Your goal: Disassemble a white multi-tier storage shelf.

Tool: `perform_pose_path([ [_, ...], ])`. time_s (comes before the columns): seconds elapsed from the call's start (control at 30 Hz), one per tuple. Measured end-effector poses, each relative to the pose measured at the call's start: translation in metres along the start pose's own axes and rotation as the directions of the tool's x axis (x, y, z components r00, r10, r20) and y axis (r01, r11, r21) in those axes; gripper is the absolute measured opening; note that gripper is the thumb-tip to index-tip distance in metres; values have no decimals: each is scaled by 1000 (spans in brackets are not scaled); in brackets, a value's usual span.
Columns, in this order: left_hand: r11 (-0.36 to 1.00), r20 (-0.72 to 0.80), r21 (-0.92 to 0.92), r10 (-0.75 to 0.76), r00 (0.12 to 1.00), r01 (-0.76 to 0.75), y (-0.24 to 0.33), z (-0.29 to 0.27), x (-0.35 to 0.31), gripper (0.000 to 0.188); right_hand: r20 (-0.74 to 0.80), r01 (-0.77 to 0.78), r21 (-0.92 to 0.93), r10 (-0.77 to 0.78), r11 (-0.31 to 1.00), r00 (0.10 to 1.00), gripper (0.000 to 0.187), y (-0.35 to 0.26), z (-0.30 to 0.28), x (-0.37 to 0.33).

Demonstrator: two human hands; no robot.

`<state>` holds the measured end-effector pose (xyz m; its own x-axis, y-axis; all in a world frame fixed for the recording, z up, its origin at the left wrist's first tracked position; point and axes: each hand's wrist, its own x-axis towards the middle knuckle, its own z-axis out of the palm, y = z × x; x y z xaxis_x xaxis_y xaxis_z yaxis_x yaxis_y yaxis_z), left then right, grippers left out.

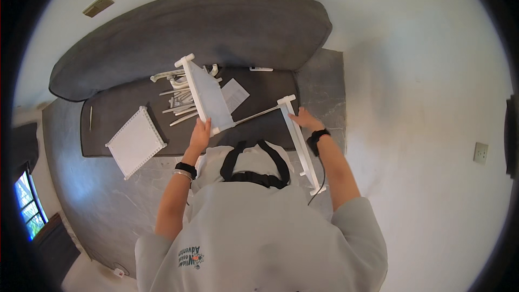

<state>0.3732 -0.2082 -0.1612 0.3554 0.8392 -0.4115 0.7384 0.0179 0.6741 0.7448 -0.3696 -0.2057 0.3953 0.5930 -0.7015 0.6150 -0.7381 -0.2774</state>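
Note:
My left hand [200, 135] is closed around the lower end of a white frame piece [195, 89], a long bar with short tubes across its ends. A pale sheet or panel [211, 94] spreads to the right from that bar. To the right, my right hand [307, 120] grips a second white frame piece [297, 138] near its upper end; it slants down beside my lap. A thin rod [258, 115] runs between the two pieces, though how it joins them is too small to tell.
On the grey sofa seat [270, 86] lie several white tubes and fittings [181, 100], a printed sheet [235, 95] and a small white object [261, 69]. A white panel with notched edges [136, 141] overhangs the seat's front. A wall [421, 130] rises at right.

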Motion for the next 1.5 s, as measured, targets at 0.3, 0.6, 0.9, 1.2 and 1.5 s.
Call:
perform_pose_path([
  [0.3, 994, 27, 108, -20, 999, 17, 11, -2, -5, 50, -320, 111, 210, -39, 971, 946, 37, -9, 58, 44],
  [0.6, 933, -326, 300, 297, 898, -200, 31, -41, 69, 71, -342, 100, 49, -77, 994, 936, 33, -18, 59, 11],
  [0.9, 973, -244, 49, -209, 947, 227, -22, -62, 169, 59, -401, 163, 74, -121, 984, 908, 36, -24, 75, -40],
  [1.2, 983, -184, 133, -102, 978, 128, -38, -69, 154, 48, -438, 200, 24, -170, 979, 883, 36, -24, 89, -62],
  [1.5, 983, -367, -152, 42, 929, -105, 43, -130, 82, 31, -453, 151, 87, -96, 985, 886, 38, -5, 28, -142],
])
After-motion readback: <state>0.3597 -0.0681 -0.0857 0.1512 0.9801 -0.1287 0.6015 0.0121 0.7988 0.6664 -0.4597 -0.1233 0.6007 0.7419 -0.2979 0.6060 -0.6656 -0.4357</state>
